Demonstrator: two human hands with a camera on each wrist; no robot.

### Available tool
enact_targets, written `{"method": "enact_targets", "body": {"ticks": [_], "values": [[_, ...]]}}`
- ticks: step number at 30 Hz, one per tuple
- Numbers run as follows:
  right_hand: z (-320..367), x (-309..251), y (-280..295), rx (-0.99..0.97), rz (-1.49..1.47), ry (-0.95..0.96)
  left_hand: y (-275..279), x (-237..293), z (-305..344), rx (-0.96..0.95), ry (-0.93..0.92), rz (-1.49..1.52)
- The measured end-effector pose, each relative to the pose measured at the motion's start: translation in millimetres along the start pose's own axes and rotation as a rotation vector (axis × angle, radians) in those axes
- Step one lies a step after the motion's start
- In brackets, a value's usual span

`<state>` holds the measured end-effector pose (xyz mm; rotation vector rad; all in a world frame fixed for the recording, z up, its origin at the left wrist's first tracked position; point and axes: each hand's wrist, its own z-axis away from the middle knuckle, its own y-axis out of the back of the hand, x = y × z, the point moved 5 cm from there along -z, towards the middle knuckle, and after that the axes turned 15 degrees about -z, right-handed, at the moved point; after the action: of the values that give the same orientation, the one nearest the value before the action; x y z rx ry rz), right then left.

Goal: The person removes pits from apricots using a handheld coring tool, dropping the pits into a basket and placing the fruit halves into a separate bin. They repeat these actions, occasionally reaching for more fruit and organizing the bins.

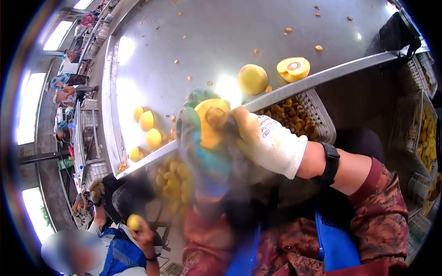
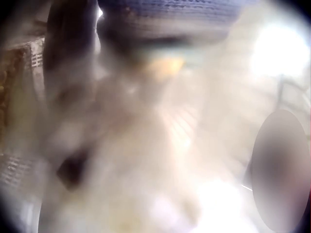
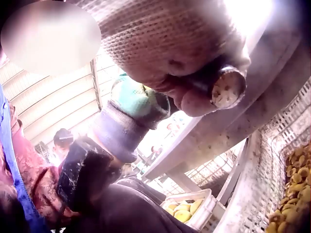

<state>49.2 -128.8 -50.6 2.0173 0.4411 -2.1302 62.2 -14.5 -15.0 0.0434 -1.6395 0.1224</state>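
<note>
My left hand (image 1: 202, 154), in a teal and grey glove, grips a cut yellow peach (image 1: 207, 133) over the table's near edge. A round brown patch shows on its cut face. Close beside the fruit is my right hand (image 1: 271, 142), in a white knit glove. The right wrist view shows it curled round a tool with a dark, round handle (image 3: 228, 90); the tool's working end is hidden. A whole peach (image 1: 252, 79) and a peach half (image 1: 293, 69) with its stone lie on the metal table (image 1: 221, 37). The left wrist view is mostly blurred.
Several peach halves (image 1: 153, 139) lie at the table's left corner. Below the rim stand a white crate (image 1: 326, 117) of brown stones and scraps and a white basket (image 3: 208, 206) of yellow fruit. More crates (image 1: 407, 124) stand at right. Another person (image 1: 131, 244) sits at lower left.
</note>
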Motion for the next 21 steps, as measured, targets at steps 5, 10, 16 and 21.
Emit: {"method": "enact_targets", "body": {"ticks": [5, 10, 16, 21], "values": [[2, 1, -4, -0.114, 0.268, 0.170, 10, -8, 3, 0.034, -0.058, -0.078], [-1, 4, -10, -0.175, 0.158, 0.102, 16, -16, 3, 0.123, -0.064, -0.095], [-4, 8, -17, -0.139, -0.006, -0.098, 17, -6, 7, 0.074, -0.314, -0.567], [0, 6, -19, -0.244, -0.063, -0.273, 20, -2, 6, 0.071, -0.385, -0.522]]}}
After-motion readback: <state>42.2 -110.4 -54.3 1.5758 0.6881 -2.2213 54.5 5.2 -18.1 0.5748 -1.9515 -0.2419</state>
